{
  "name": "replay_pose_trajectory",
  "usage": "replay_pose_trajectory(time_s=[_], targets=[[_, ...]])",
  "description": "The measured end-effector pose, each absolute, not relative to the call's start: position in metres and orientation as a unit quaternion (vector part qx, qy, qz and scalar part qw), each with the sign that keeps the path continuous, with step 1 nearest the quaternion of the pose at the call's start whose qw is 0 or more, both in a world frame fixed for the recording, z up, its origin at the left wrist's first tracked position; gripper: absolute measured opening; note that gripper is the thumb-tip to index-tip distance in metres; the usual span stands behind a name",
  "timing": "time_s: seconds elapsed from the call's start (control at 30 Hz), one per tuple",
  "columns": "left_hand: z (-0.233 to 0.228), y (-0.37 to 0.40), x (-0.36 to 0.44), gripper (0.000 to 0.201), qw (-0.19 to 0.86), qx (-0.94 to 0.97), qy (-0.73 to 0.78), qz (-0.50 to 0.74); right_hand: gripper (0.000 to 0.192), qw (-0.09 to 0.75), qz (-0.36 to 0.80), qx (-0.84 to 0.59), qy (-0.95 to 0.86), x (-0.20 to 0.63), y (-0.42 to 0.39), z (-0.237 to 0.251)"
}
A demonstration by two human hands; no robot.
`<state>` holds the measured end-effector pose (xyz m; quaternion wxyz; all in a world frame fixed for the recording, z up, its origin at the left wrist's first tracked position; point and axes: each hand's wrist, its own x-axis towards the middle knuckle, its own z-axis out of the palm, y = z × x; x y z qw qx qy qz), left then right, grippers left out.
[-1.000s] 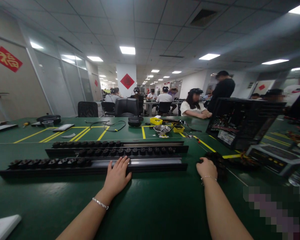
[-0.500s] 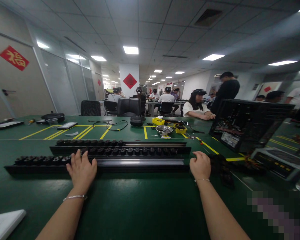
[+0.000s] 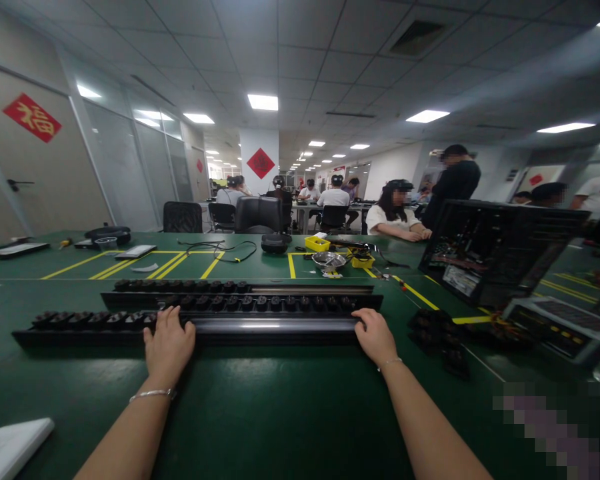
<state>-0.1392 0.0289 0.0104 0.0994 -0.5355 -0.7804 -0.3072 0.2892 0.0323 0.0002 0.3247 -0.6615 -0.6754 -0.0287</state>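
Note:
A long black rail [image 3: 275, 338] lies across the green table in front of me. Black round-topped modules, which look like power sockets, fill its left part [image 3: 80, 321], and the rest is a bare shiny channel [image 3: 275, 325]. My left hand [image 3: 170, 343] grips the rail beside the last of these modules, its fingertips over the far edge. At the right end, my right hand [image 3: 377, 337] has its fingers bent over the rail. Whether a small part is under those fingers is hidden. Loose black modules [image 3: 433, 328] lie to the right of my right hand.
Behind the front rail are a second rail [image 3: 290, 307] full of modules and a third, partly filled one [image 3: 310, 290]. A metal bowl [image 3: 329, 260], yellow bins [image 3: 317, 244], an open computer case [image 3: 505, 253] and a power supply [image 3: 563, 327] stand farther off. A co-worker [image 3: 395, 210] sits across.
My right hand has moved left from beside the rail onto its right end, uncovering the loose modules. My left hand's spread fingers have drawn together on the rail.

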Motion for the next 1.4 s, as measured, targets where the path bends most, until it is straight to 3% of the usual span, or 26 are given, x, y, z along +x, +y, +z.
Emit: replay_pose_trajectory(time_s=[0.37, 0.97, 1.4], targets=[[0.005, 0.034, -0.144, 0.05, 0.129, -0.549, -0.774, -0.288, 0.037, 0.324, -0.037, -0.666, -0.671, 0.286, 0.032, 0.0], [0.006, 0.035, -0.144, 0.047, 0.138, -0.545, -0.78, -0.273, 0.04, 0.229, -0.101, -0.68, -0.689, 0.263, 0.021, 0.008], [0.007, 0.036, -0.146, 0.044, 0.137, -0.554, -0.778, -0.262, 0.039, 0.257, -0.087, -0.669, -0.692, 0.259, 0.021, 0.005]])
